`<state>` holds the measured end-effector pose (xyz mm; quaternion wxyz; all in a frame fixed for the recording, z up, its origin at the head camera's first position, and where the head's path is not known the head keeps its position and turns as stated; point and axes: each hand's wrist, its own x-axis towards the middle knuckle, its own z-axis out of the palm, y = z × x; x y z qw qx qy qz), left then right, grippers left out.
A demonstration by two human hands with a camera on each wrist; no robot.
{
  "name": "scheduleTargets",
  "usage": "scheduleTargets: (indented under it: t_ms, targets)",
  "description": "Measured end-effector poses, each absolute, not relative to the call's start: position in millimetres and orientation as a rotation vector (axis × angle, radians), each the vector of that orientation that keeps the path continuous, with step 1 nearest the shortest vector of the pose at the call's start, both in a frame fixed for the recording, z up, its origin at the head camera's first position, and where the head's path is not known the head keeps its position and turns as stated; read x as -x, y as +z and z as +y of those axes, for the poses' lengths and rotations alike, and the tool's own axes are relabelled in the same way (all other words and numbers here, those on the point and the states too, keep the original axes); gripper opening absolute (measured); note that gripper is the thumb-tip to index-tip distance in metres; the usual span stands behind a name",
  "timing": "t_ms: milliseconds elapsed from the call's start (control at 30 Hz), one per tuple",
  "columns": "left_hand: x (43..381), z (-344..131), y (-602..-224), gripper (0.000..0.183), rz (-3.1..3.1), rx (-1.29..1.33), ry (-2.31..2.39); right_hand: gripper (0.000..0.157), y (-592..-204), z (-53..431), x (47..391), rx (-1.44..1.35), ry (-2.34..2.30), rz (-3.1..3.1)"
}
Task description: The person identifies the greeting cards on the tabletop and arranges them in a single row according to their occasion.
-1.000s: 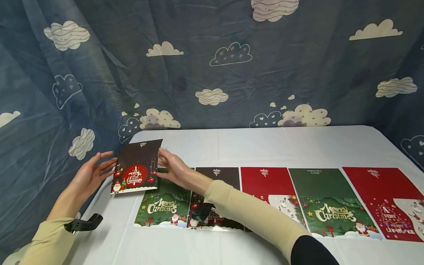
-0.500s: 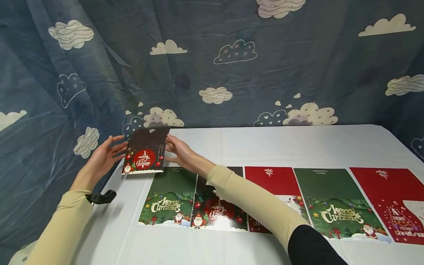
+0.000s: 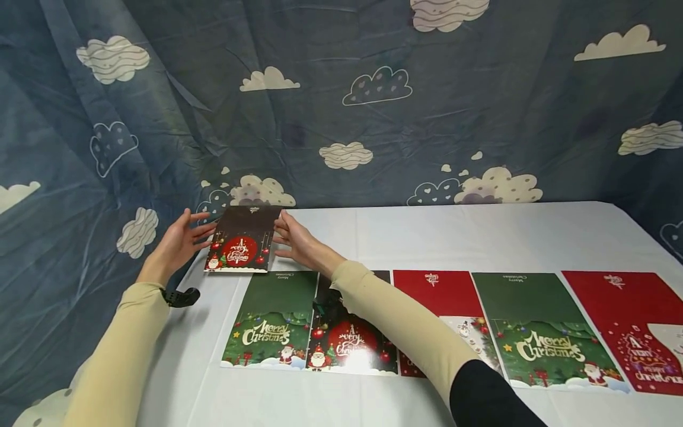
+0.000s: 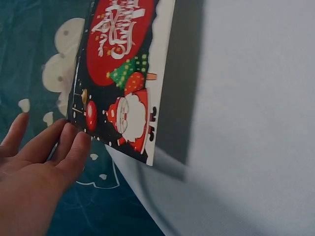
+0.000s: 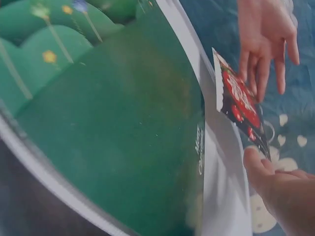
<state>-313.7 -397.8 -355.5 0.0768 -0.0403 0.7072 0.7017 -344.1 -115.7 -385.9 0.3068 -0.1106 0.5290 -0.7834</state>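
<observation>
A black Christmas card (image 3: 240,240), with a red round "A Very Merry Christmas" design and a small Santa, is held between my two hands by its side edges. My left hand (image 3: 176,243) has its fingers extended to the card's left edge. Its fingertips (image 4: 81,140) lie right at the lower left corner in the left wrist view. My right hand (image 3: 304,242) meets the opposite edge with its fingers reaching toward it. In the right wrist view one fingertip (image 5: 252,153) is close to that edge. A shadow beside the card shows on the cloth in the left wrist view.
Below the held card lies a row of unfolded cards: a green card (image 3: 269,332), a black card (image 3: 349,347) partly under my right sleeve, a red card (image 3: 432,293), another green card (image 3: 549,332) and another red card (image 3: 613,302). A cloud-patterned curtain (image 3: 373,130) hangs behind the white table (image 3: 267,403).
Both hands have carried the black card away from me and slightly to the right, toward the table's far left corner. Its near edge has moved off the first green card. The camera view shifted slightly.
</observation>
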Motion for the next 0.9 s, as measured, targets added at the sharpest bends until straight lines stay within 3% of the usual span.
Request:
scheduleTargets:
  t_ms: [367,900]
  targets:
    - [324.4,-395.2,-366.9,0.079,2.156,0.122,2.063,0.073,-400.7,-120.5,363.9,0.221,-2.046,1.37]
    - [322.7,-400.0,-382.5,0.08,2.061,0.248,2.13,0.068,-415.9,-134.0,364.8,0.1,-2.135,1.342]
